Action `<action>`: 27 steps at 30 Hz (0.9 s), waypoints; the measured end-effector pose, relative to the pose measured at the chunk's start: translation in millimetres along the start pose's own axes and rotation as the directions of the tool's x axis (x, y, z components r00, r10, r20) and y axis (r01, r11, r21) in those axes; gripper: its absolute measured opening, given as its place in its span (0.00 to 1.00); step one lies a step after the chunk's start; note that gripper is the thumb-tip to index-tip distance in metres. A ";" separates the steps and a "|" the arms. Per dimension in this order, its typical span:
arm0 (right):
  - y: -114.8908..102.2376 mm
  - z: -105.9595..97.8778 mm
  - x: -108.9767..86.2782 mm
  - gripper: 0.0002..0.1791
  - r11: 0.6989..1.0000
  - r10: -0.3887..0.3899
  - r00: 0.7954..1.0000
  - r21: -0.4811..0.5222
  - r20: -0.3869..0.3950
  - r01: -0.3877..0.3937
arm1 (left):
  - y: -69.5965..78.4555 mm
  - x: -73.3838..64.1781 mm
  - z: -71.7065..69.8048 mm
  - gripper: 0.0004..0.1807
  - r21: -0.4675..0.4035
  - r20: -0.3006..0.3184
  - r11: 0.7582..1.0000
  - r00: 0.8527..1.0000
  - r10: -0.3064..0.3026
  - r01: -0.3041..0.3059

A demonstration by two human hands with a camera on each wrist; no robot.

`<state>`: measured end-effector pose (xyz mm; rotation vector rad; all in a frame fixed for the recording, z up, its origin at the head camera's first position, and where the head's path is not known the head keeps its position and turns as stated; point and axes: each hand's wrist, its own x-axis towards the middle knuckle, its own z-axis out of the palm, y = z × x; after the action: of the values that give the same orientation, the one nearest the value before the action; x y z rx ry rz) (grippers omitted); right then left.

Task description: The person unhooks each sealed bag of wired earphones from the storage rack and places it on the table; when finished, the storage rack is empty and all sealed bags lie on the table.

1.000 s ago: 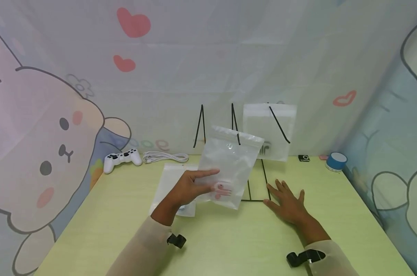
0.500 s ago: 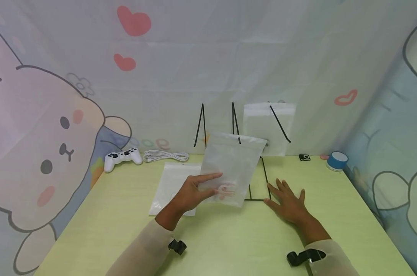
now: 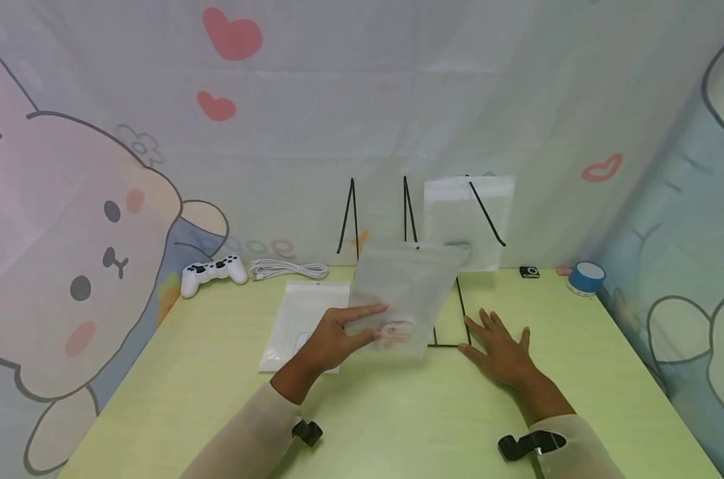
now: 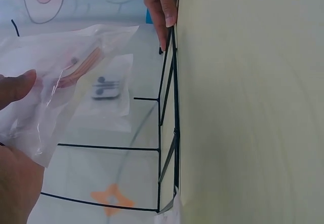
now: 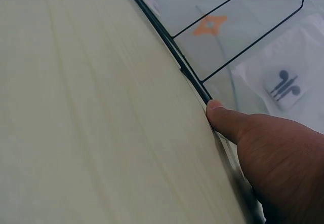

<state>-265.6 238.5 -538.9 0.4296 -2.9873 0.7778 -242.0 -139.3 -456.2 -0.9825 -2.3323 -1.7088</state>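
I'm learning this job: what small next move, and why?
Probably the left hand should ease its bag rearward along the middle hook: the bag's top sits at the hook's tip, and the right hand touches the wire rack.

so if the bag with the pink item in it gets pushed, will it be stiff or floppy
The bag will probably flex, since its thin-looking plastic creases in the left wrist view. It's likely light for its size, as only a small pink item shows inside. Its shiny highlights hint at a smooth surface that may slip.
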 end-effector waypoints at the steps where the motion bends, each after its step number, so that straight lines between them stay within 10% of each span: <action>1: 0.1 0.0 -0.3 0.41 1.000 -0.001 1.000 0.003 0.000 0.001 | 0.0 -0.3 -0.1 0.25 0.000 0.002 1.000 1.000 0.000 0.000; 14: 1.1 1.0 -1.6 0.40 1.000 0.001 1.000 0.017 -0.002 -0.001 | -13.9 -7.5 -6.0 0.29 -0.029 0.066 0.994 0.993 -0.101 0.103; 27: -1.9 -1.5 -1.0 0.40 1.000 -0.011 1.000 0.018 -0.014 0.011 | -31.8 -10.2 -24.0 0.35 -0.123 0.015 0.923 0.931 -0.366 0.364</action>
<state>-264.2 237.9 -536.8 0.4386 -2.9649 0.8034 -258.1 -170.3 -477.9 -0.5738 -2.5572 -2.0002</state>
